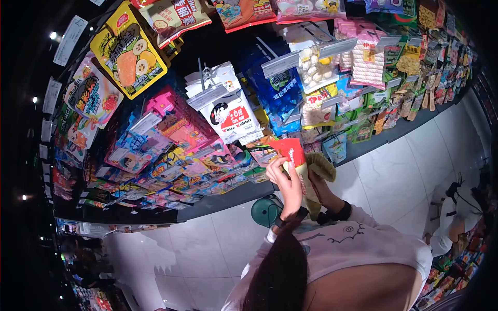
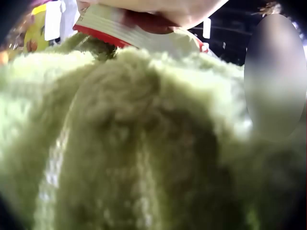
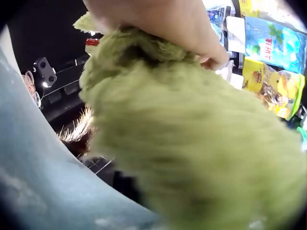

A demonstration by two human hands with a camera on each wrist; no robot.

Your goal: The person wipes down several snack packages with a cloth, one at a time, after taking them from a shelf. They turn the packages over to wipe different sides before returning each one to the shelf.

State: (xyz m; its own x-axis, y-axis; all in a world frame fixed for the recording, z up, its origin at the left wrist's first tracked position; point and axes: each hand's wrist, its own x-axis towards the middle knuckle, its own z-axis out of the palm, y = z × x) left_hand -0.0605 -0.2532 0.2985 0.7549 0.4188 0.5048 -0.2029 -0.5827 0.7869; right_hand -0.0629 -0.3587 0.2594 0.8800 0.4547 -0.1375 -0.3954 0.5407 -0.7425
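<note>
In the head view my left hand (image 1: 286, 182) pinches a red and cream snack packet (image 1: 292, 151) in front of my body. The left wrist view shows fingers over the packet's pale side (image 2: 108, 21), which has a red edge. My right hand (image 1: 322, 191) is close behind the packet, partly hidden by it. A fuzzy green plush item (image 1: 320, 167) hangs at this hand; it fills much of both wrist views. In the right wrist view the right hand (image 3: 158, 21) curls over the plush's gathered top, and its lower part is blurred.
A rack of hanging candy bags (image 1: 236, 111) curves ahead and to both sides, with price tags (image 1: 207, 97) on its hooks. A dark green round object (image 1: 266, 211) shows beyond my left wrist. Pale floor tiles (image 1: 192, 249) lie below; another person (image 1: 456, 220) is at the right.
</note>
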